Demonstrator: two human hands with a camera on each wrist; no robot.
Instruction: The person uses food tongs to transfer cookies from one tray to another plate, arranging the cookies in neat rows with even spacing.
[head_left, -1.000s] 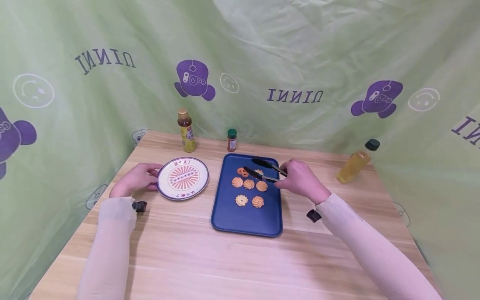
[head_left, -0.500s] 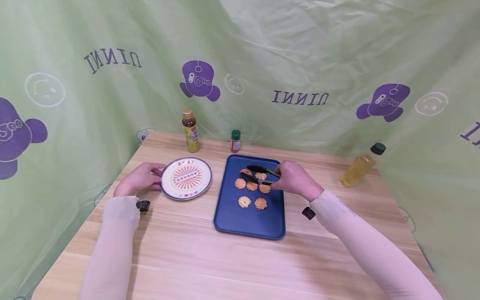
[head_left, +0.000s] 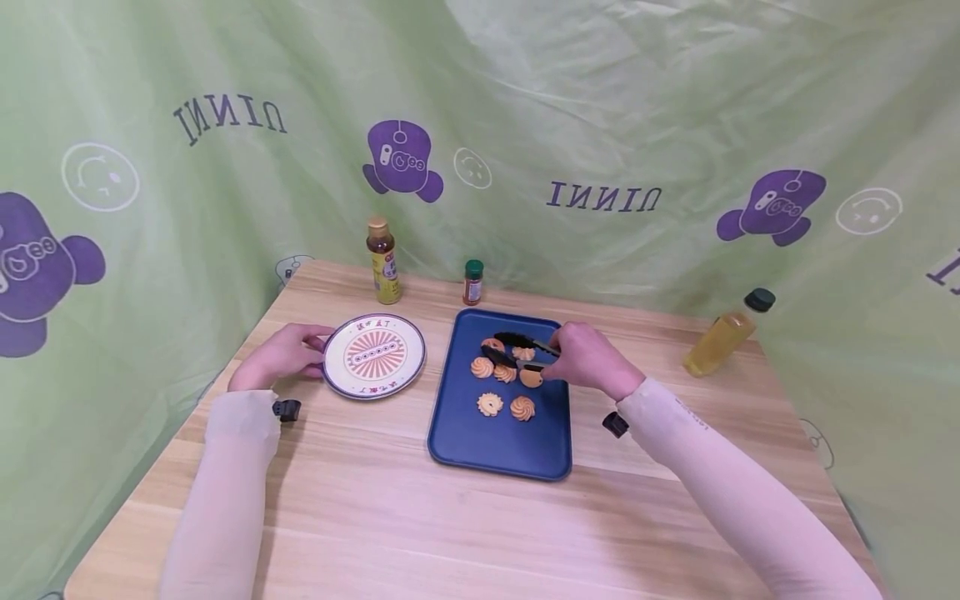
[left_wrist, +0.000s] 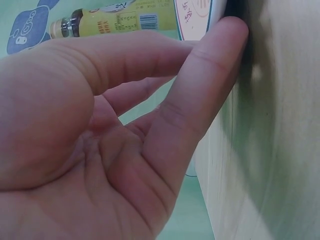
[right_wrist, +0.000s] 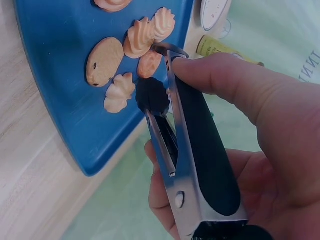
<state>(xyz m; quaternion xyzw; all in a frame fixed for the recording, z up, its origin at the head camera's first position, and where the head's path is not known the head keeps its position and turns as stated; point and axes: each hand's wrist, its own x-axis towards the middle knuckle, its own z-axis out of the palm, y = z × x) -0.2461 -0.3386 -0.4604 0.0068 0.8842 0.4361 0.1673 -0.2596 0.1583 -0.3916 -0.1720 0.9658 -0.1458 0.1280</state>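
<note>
Taking the tray's clock, twelve furthest from the person, I note, left to right: the left hand (head_left: 283,357) pinches the rim of the plate (head_left: 373,357) at that plate's nine o'clock; no biscuit rests there. The plate lies at about ten o'clock from the tray (head_left: 498,454); its place against the tray appears unaltered over the past second. On the tray lie seven biscuits, a reddish-brown biscuit (head_left: 492,343) at twelve. The change: the tongs (right_wrist: 200,140) have shifted towards eight o'clock and now partly cover that biscuit. Their prongs stand apart; contact I cannot confirm. The right hand (head_left: 592,360), beyond the tray's two o'clock edge, grips the tongs' handles. In my judgement, the work has passed from approach to lining up, no biscuit being visibly lifted.
</note>
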